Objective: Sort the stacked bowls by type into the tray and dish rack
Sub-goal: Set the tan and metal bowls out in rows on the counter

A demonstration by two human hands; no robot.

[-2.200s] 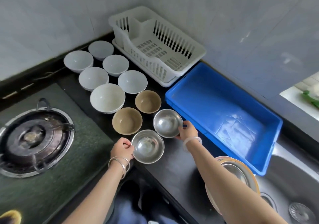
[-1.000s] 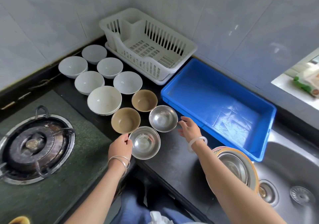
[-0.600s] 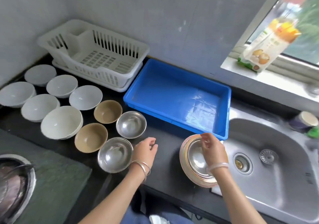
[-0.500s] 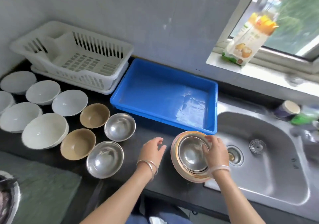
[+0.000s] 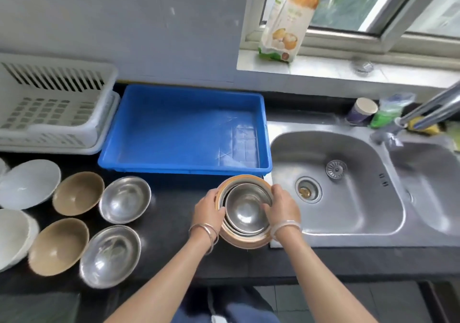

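Note:
A stack of nested bowls [image 5: 245, 210], steel ones inside a tan and orange rimmed outer bowl, sits on the black counter in front of the blue tray [image 5: 184, 128]. My left hand [image 5: 209, 208] grips the stack's left rim and my right hand [image 5: 282, 205] grips its right rim. The tray holds nothing. The white dish rack [image 5: 49, 106] stands to its left, also with nothing in it. Two steel bowls [image 5: 124, 199] [image 5: 110, 255], two tan bowls [image 5: 78, 193] [image 5: 58, 245] and white bowls [image 5: 27, 183] lie singly at the left.
A steel double sink [image 5: 343, 186] lies right of the stack, with a tap [image 5: 428, 111] above it. A paper cup [image 5: 362, 111] and sponges sit behind the sink. A food packet [image 5: 286, 19] stands on the window sill.
The view swung right from the stove to the sink. My right hand left the single steel bowl and took the stack's rim. My left hand followed and now grips the stack's other side.

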